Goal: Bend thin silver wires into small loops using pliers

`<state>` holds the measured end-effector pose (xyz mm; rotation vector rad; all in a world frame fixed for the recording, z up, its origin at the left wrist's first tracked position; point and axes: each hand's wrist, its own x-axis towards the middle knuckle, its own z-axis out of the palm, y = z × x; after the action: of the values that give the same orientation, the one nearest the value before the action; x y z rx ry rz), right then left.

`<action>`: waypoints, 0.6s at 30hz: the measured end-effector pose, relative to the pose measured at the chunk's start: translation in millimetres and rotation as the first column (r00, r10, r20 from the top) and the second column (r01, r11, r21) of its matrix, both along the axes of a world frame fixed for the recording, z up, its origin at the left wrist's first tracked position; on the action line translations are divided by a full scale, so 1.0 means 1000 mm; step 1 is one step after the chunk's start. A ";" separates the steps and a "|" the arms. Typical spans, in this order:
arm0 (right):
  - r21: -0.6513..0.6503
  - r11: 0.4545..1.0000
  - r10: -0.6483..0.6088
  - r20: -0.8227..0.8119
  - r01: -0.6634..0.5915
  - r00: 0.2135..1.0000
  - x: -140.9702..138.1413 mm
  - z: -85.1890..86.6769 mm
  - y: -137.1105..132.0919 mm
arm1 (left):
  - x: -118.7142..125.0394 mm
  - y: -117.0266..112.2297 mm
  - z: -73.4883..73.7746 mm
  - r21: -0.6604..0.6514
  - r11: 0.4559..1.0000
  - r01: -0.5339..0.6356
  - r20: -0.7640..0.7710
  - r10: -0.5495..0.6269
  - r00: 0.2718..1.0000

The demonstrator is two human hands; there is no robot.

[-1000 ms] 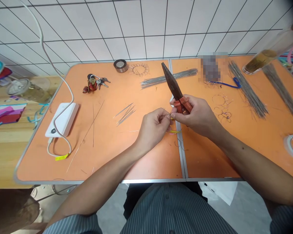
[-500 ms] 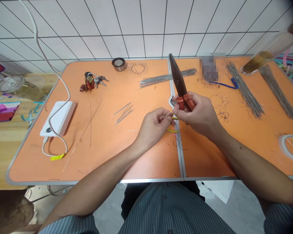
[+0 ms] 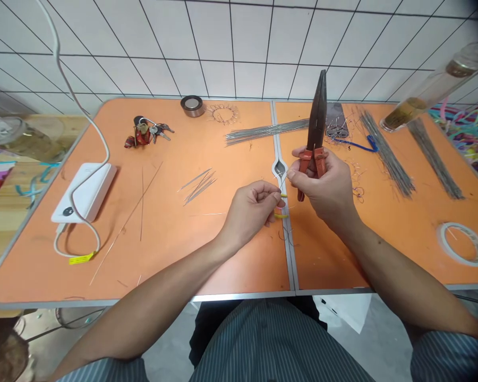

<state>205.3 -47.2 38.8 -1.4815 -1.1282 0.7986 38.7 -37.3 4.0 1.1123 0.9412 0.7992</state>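
My left hand (image 3: 252, 211) is closed in a pinch on a thin wire that rises from its fingertips. Small yellow pieces (image 3: 281, 216) show just past those fingers; how they join the wire is too small to tell. My right hand (image 3: 330, 183) grips a pair of pliers (image 3: 317, 114) by red handles, with the dark long jaws pointing up and closed together. The right thumb and forefinger are close to the wire's upper end; whether they touch it I cannot tell. Both hands hover over the table's metal seam.
On the orange table (image 3: 239, 265) lie loose wires (image 3: 200, 188), wire bundles (image 3: 388, 154), keys (image 3: 153, 130), a dark tape roll (image 3: 192, 106) and a white ring-shaped roll (image 3: 462, 244). A white power bank (image 3: 83, 192) with a cable sits left. A clear tube (image 3: 426, 93) stands tilted at back right.
The pliers have swung from leaning left to nearly upright, and my right hand has shifted slightly right. My left hand keeps its pinch. The camera view has turned a little.
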 end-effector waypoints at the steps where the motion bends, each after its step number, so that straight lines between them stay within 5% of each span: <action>1: -0.001 1.000 -0.003 0.004 0.003 1.000 0.001 0.000 0.000 | 0.000 0.000 -0.001 0.002 1.000 0.003 -0.005 -0.003 1.000; 18: -0.018 1.000 0.001 -0.041 -0.002 0.999 0.010 -0.004 -0.001 | -0.001 -0.001 -0.005 0.023 0.998 0.064 -0.030 -0.064 0.998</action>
<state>214.8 -47.8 34.8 -1.4728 -1.0941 0.8386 38.2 -38.1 -0.9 1.1719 0.9178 0.7456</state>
